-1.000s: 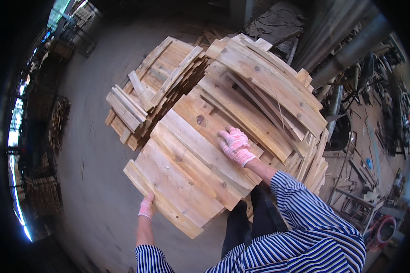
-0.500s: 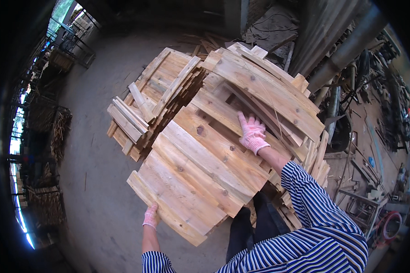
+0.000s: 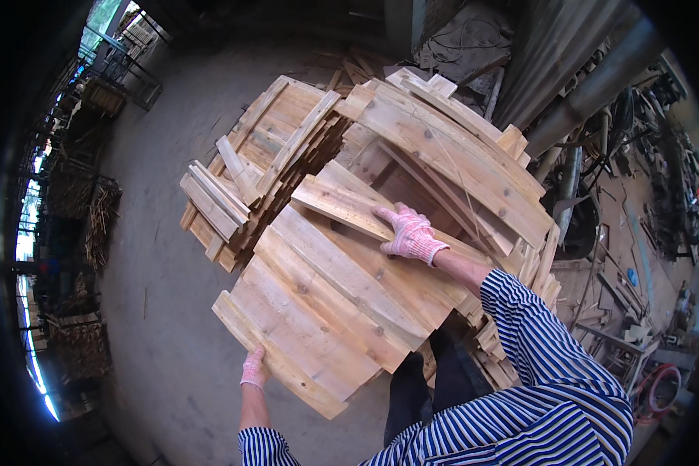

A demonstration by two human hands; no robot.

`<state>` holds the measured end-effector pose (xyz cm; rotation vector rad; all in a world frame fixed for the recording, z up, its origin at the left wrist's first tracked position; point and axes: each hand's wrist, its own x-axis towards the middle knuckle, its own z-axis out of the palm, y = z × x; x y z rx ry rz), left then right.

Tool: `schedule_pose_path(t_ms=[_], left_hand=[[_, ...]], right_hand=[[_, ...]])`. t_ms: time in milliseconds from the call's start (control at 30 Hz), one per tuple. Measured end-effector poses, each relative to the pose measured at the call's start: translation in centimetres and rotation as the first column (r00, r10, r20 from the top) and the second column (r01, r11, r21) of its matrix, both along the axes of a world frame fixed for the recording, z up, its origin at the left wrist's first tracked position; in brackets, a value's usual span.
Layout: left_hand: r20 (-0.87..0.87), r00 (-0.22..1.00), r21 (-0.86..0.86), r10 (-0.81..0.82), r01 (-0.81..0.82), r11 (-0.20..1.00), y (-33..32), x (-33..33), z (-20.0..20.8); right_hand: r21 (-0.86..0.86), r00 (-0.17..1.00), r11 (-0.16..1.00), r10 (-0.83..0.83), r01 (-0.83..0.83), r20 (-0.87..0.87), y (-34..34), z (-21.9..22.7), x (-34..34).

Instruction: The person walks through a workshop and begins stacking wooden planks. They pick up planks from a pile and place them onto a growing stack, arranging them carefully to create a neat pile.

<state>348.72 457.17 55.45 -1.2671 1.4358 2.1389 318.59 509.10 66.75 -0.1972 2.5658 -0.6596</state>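
Note:
Several pale wooden planks lie side by side in a sloping row before me. My left hand [image 3: 254, 367], in a pink-and-white knit glove, grips the edge of the outermost plank [image 3: 276, 349] at the lower left; its fingers are partly hidden beneath the wood. In a matching glove, my right hand [image 3: 412, 233] is closed around a narrower plank [image 3: 342, 206] farther up the row. That plank is tilted, one long edge raised above the boards beside it. Behind it a dark gap shows between the row and a wide knotty plank [image 3: 450, 155].
At the far left a second stack of boards [image 3: 287, 116] has short loose strips [image 3: 213, 202] on top. Grey concrete floor [image 3: 163, 194] runs along the left. A metal pipe [image 3: 598, 85], scattered scrap and a small metal stand [image 3: 617, 353] are at the right.
My right hand has gone from resting with spread fingers on the boards to gripping a narrow plank, which has tipped up and shifted toward me. My left hand has barely moved.

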Motion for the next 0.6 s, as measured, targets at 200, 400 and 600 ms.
schedule_pose_path(t_ms=[200,400,600], left_hand=[[-0.044,0.999,-0.005,-0.004,0.004,1.0,1.1,-0.2,1.2],[-0.016,0.994,-0.177,0.109,-0.11,0.978,1.6,0.2,1.6],[0.053,0.993,-0.306,0.105,-0.084,0.948,0.3,3.1,-0.2]], right_hand=[[0.038,0.988,0.999,0.001,0.005,-0.158,-0.3,1.4,-0.4],[-0.076,0.843,0.844,0.515,-0.53,-0.157,-10.5,3.9,3.1],[0.026,0.359,0.412,0.821,-0.911,-0.445,-26.5,1.3,2.0]])
